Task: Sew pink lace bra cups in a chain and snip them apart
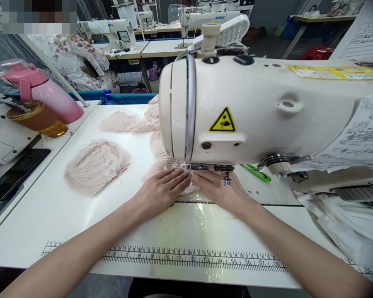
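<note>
A white sewing machine (pixel 267 111) fills the middle and right of the view. Under its head lies a piece of pale pink lace (pixel 189 188). My left hand (pixel 161 190) lies flat on the lace, fingers stretched toward the needle. My right hand (pixel 219 190) rests flat on the lace too, just under the presser foot (pixel 226 179), fingers pointing left toward the other hand. Neither hand grips anything. The needle itself is hidden by the machine head.
A stack of pink lace pieces (pixel 95 165) lies at left, more lace (pixel 133 122) behind it. A pink bottle (pixel 46 93) and an amber jar (pixel 39 118) stand far left. Green clippers (pixel 257 173) lie right of the foot. A printed ruler (pixel 189 258) runs along the table front. A person in floral clothing (pixel 81 58) sits behind.
</note>
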`<state>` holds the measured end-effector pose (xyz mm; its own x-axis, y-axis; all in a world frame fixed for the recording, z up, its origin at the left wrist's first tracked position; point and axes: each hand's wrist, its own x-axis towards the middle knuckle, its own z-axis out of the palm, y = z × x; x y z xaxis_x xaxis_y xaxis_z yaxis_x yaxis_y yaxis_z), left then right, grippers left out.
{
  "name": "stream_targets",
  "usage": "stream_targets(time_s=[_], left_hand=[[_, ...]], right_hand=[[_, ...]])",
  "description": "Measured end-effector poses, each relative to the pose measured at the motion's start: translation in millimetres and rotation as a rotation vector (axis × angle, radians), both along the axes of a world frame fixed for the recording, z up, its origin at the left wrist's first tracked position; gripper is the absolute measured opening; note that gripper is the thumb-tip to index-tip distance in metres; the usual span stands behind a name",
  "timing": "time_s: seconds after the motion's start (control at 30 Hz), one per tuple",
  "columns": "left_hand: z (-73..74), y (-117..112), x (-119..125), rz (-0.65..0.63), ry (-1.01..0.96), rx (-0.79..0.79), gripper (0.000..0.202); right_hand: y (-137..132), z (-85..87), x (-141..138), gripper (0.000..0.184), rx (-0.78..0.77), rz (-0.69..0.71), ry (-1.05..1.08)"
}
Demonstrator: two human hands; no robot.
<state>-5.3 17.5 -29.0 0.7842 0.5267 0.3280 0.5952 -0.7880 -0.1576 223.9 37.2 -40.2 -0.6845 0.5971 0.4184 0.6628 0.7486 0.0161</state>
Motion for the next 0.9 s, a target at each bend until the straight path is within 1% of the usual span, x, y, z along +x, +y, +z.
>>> stream_targets(time_s=[0.07, 0.17, 0.3, 0.5, 0.67, 0.9], left_hand=[[-0.6, 0, -2, -0.025, -0.004, -0.022, 0.036], [-0.2, 2, -6, -0.032, -0.004, -0.052, 0.037], [2.8, 4, -9, -0.038, -0.006, -0.079, 0.039], [5.7, 6, -11, -0.043, -0.04, -0.096, 0.038], [4.2, 8, -12, -0.031, -0.044, -0.1, 0.038], [5.7, 8, -12, -0.019, -0.024, -0.077, 0.038]], right_hand=[[-4, 1.4, -1, 0.033, 0.079, -0.019, -0.023], [-9, 2.1, -3, 0.031, 0.173, -0.023, -0.026], [-9, 1.9, -6, 0.028, 0.145, 0.05, -0.016], [-9, -0.1, -14, 0.028, 0.1, 0.14, 0.03], [-8, -2.4, -18, 0.022, 0.127, 0.169, 0.07], [-8, -3.0, -18, 0.022, 0.135, 0.186, 0.1]])
